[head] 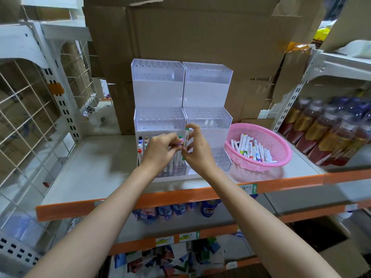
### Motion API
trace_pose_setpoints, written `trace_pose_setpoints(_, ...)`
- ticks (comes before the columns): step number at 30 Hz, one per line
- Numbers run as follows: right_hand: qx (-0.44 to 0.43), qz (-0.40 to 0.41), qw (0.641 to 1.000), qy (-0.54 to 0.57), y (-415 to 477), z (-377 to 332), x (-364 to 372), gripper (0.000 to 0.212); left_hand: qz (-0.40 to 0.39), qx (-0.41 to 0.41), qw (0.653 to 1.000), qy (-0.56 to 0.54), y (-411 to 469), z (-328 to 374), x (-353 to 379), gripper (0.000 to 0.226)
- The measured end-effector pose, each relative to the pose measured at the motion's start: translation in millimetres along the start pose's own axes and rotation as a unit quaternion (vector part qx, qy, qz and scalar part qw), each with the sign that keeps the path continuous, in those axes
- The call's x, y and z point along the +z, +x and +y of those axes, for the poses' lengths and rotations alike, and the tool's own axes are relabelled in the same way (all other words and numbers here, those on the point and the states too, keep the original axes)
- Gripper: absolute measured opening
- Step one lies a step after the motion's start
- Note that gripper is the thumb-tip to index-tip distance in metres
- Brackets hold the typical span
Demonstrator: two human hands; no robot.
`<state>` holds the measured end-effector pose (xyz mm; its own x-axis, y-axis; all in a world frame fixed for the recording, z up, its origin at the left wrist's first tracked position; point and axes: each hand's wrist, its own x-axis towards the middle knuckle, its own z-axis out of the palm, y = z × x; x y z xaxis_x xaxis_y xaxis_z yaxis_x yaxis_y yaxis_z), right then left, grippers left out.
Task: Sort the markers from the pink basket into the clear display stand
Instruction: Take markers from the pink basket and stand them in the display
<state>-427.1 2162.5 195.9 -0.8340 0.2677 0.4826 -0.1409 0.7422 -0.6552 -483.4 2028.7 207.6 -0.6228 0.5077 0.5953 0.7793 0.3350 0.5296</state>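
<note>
Near the white shelf's (90, 157) front edge, the right hand (197, 151) pinches a white green-capped marker (186, 137) over the clear plastic display stand (158, 81), the left hand (160, 150) pinches a purple-capped marker (178, 144), and such crowded hands could miss the hole.

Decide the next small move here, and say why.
Probably lower the green-capped marker, held upright in the right hand, into a free hole in the clear display stand's front left tier: it hangs just above the markers already standing there.
</note>
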Motion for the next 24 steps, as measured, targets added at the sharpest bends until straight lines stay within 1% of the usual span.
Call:
trace_pose_setpoints(4,0.008,-0.005,1.000,-0.001,-1,1,0,0.062,-0.008,0.021,0.999,0.050,-4,-3,0,0.012)
trace_pose_setpoints(7,0.011,-0.011,1.000,0.004,-2,0,-1,0.062,-0.023,0.071,0.993,0.094,-6,-3,-1,0.017)
trace_pose_setpoints(13,0.011,-0.012,1.000,0.005,-2,-1,-1,0.060,-0.014,0.116,0.983,0.141,-10,-5,0,0.021)
trace_pose_setpoints(16,0.006,-0.015,1.000,-0.002,-4,0,-1,0.053,-0.014,0.129,0.978,0.162,-15,-10,-1,0.021)
trace_pose_setpoints(18,0.001,-0.019,1.000,-0.011,-6,1,-1,0.050,-0.018,0.132,0.975,0.178,-20,-13,-3,0.026)
trace_pose_setpoints(24,0.013,-0.023,0.999,-0.019,-10,3,0,0.051,-0.030,0.121,0.974,0.187,-32,-21,-10,0.039)
